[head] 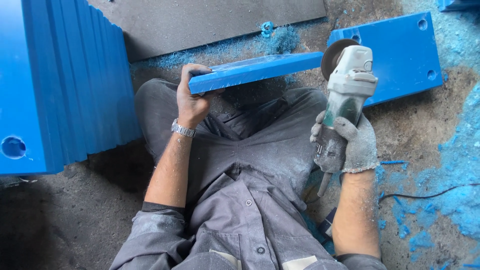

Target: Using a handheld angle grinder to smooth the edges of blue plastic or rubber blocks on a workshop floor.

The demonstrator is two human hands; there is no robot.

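Head view: left hand (192, 102) clamps the blue board (255, 71) on edge; gloved right hand (345, 145) grasps the grinder (345, 90), disc at its end. Edge-trimming step, seemingly; next needs steady contact.

No packages, labels, signs or screens anywhere in view
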